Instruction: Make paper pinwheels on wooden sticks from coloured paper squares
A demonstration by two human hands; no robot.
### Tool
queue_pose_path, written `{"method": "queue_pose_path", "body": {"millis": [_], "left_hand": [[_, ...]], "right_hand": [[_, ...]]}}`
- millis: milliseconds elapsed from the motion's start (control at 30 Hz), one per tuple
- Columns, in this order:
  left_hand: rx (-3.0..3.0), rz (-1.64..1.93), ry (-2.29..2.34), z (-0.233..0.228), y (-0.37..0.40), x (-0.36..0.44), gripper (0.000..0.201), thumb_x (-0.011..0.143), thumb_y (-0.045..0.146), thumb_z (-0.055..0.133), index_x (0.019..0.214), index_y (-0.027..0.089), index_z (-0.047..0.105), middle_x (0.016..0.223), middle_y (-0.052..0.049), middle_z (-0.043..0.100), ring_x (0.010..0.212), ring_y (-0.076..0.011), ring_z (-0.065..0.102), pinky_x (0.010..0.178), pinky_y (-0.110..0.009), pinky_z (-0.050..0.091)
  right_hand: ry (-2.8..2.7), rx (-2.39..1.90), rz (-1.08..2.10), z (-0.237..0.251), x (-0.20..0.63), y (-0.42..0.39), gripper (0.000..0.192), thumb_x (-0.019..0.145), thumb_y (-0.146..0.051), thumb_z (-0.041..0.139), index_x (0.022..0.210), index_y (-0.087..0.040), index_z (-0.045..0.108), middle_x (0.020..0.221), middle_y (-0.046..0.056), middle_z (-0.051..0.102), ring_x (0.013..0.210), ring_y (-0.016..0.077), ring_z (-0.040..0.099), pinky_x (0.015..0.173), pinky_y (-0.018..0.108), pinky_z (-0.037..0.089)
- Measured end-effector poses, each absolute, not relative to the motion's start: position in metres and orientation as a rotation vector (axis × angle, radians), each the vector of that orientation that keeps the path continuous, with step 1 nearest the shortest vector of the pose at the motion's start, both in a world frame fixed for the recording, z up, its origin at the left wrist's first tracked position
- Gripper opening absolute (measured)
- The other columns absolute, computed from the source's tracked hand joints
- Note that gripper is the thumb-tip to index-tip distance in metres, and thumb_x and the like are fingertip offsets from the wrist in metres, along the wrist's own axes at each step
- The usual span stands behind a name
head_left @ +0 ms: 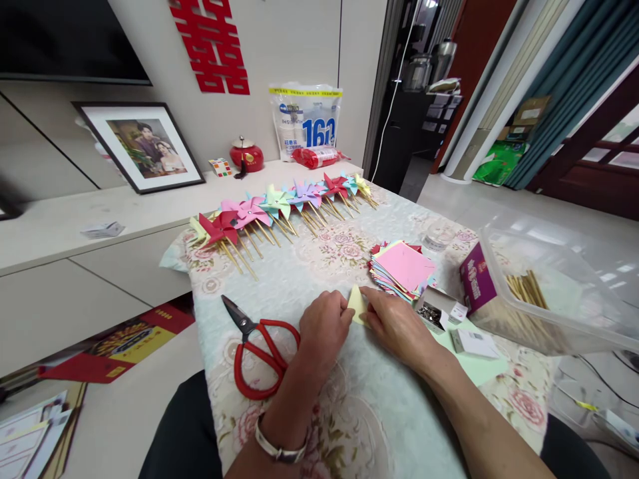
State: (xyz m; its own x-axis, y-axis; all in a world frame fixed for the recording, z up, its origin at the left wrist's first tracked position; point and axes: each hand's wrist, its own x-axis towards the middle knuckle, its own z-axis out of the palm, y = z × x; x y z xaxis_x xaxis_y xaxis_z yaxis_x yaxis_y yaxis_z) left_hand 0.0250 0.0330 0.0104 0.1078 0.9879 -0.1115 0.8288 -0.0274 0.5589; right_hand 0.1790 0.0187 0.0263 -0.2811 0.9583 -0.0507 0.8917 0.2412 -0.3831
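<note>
Both hands meet at the middle of a table spread with a quilted floral cloth point(309, 266), pinching one small pale yellow paper piece point(357, 305), folded to a triangular point. The left hand point(323, 327) is curled nearly closed, thumb and fingertips gripping the paper's left edge; a metal bracelet point(277, 447) circles that wrist. The right hand point(397, 322) lies flatter, its thumb and forefinger closed on the paper's right side. Just left of the left hand lies one pair of scissors point(259, 346) with dark steel blades and looped red handles, blades pointing far-left. Just beyond the right hand sits one fanned stack of square coloured paper sheets point(403, 267), a pink sheet on top. To its near right is one small open cardboard box point(435, 310) of shiny metal bits, too small to identify, beside one small white box point(473, 342). At the right edge stands one clear plastic tub point(559, 293) holding a bundle of thin wooden sticks point(524, 287) and a purple carton point(476, 279). Along the far side runs a row of finished paper pinwheels point(279, 207) on wooden sticks, roughly a dozen, overlapping too much for an exact count, in red, pink, green, purple, blue and yellow.
</note>
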Motion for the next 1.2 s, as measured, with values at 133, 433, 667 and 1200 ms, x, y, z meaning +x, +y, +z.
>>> {"method": "queue_pose_path", "body": {"millis": [133, 433, 667, 1200], "left_hand": [[1.9, 0.422, 1.8, 0.007, 0.032, 0.026, 0.007, 0.087, 0.027, 0.06, 0.084, 0.022, 0.064, 0.089, -0.005, 0.071, 0.078, -0.0191, 0.063, 0.064, -0.029, 0.034], [1.976, 0.383, 1.838, 0.002, 0.029, 0.023, 0.006, 0.088, 0.028, 0.059, 0.087, 0.022, 0.062, 0.087, -0.004, 0.07, 0.081, -0.0209, 0.063, 0.064, -0.029, 0.034], [1.97, 0.48, 1.825, -0.004, 0.029, 0.026, 0.011, 0.086, 0.022, 0.063, 0.095, 0.022, 0.057, 0.093, -0.004, 0.068, 0.086, -0.0208, 0.063, 0.072, -0.03, 0.039], [2.033, 0.409, 1.805, -0.004, 0.029, 0.025, 0.017, 0.092, 0.021, 0.048, 0.089, 0.023, 0.065, 0.096, -0.005, 0.064, 0.085, -0.0205, 0.061, 0.067, -0.032, 0.035]], "right_hand": [[-2.31, -1.744, 0.535, 0.027, 0.179, 0.019, 0.019, 0.089, -0.01, 0.053, 0.105, -0.019, 0.054, 0.094, 0.009, 0.071, 0.088, 0.0213, 0.065, 0.072, 0.026, 0.038], [-2.328, -1.775, 0.508, 0.025, 0.179, 0.019, 0.024, 0.087, -0.01, 0.056, 0.11, -0.018, 0.055, 0.099, 0.009, 0.066, 0.094, 0.0223, 0.062, 0.075, 0.027, 0.038], [-2.392, -1.714, 0.433, 0.019, 0.182, 0.019, 0.034, 0.089, -0.009, 0.053, 0.121, -0.019, 0.058, 0.097, 0.008, 0.063, 0.092, 0.0221, 0.06, 0.073, 0.028, 0.037], [-2.409, -1.633, 0.401, 0.022, 0.181, 0.017, 0.023, 0.087, -0.002, 0.05, 0.079, -0.018, 0.065, 0.082, 0.002, 0.055, 0.073, 0.0134, 0.053, 0.062, 0.024, 0.03]]}}
